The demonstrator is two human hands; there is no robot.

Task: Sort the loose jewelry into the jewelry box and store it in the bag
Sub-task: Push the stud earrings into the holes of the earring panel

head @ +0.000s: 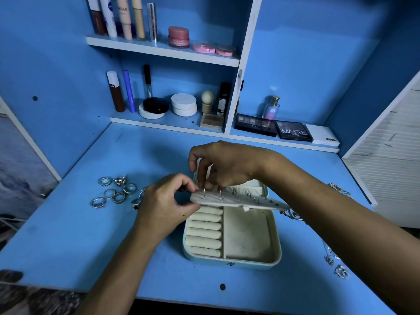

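Above the open jewelry box [231, 242], left hand [167, 204] pinches the earring panel's [238, 201] edge; right hand [223, 165] pinches a stud; rings [114, 192] lie left.

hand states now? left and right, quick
Left hand: pinching the end of the earring panel.
Right hand: fingertips pinched at an earring post on that panel.
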